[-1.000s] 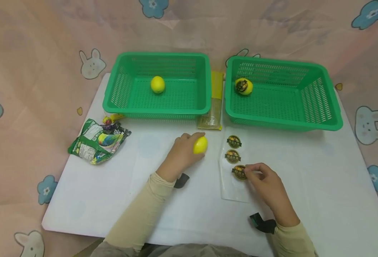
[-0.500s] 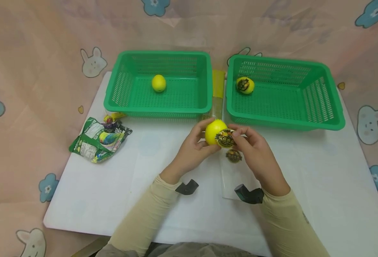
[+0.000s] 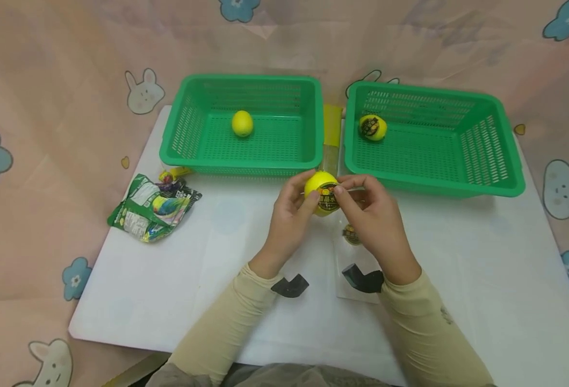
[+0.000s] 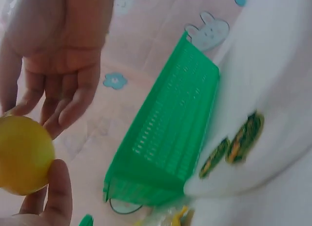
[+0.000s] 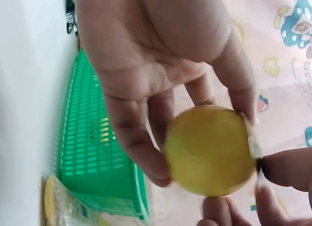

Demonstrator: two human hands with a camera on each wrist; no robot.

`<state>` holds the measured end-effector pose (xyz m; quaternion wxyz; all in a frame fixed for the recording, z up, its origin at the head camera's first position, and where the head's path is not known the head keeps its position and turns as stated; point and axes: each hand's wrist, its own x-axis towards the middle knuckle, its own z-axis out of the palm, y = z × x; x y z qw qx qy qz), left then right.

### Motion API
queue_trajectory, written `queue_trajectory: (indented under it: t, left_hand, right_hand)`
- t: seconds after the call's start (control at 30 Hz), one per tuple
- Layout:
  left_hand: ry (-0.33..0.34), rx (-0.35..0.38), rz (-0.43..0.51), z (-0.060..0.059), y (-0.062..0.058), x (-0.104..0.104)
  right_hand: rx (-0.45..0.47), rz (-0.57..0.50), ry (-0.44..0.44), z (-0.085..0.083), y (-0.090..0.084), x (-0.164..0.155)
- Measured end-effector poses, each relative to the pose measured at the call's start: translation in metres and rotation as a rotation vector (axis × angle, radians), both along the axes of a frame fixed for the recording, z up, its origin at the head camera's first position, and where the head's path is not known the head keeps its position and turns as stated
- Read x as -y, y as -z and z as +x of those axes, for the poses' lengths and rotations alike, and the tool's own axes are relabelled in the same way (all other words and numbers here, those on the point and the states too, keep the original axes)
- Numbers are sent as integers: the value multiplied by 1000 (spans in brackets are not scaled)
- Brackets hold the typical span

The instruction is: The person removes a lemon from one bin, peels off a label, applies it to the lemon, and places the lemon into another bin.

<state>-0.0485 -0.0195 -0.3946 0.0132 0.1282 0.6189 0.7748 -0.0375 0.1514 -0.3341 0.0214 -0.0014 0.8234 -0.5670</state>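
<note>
Near the centre of the frame, the fingers of the left hand (image 3: 286,219) and right hand (image 3: 379,223) are clamped on the yellow lemon (image 3: 316,181), which we judge light, firm and slightly slippery, so we should hold its bare sides, beside the round sticker (image 3: 329,198).

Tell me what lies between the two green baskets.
A packet, part yellow and part see-through, lies between the left basket and the right basket, as the head view shows; the held yellow fruit partly hides it.
</note>
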Motion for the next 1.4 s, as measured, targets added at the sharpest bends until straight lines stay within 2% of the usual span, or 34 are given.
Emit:
queue_trajectory:
  t: [0.1, 0.2, 0.27, 0.33, 0.4, 0.5, 0.57, 0.63, 0.77, 0.97, 1.17, 1.27, 1.4]
  left_hand:
    - [41, 77, 118, 1, -3, 0]
    - [111, 161, 247, 1, -5, 3]
    - [154, 202, 318, 0, -6, 6]
    - [165, 227, 359, 0, -7, 9]
    - [149, 224, 360, -1, -8, 12]
    - [92, 223, 309, -3, -9, 14]
    - [79, 233, 282, -3, -8, 13]
    - [82, 254, 280, -2, -7, 10]
    - [79, 271, 322, 2, -2, 5]
    - [65, 326, 423, 6, 6, 2]
    - [59, 349, 392, 5, 4, 4]
    - [46, 346, 357, 3, 2, 6]
    - [64, 321, 346, 0, 2, 7]
  right_hand:
    - [-2, -80, -6, -1, 5, 3]
    - [12, -165, -4, -1, 10, 5]
    - [12, -196, 13, 0, 13, 5]
    - [-26, -176, 41, 0, 16, 6]
    - [-105, -148, 66, 1, 18, 6]
    - [-279, -94, 58, 2, 19, 6]
    - [-396, -40, 9, 1, 20, 9]
    - [-461, 33, -61, -2, 22, 14]
    - [-471, 159, -141, -9, 34, 24]
    - [-450, 222, -127, -19, 47, 24]
    - [-322, 357, -182, -22, 51, 13]
    - [-320, 333, -187, -18, 51, 10]
    - [-465, 221, -197, -13, 52, 13]
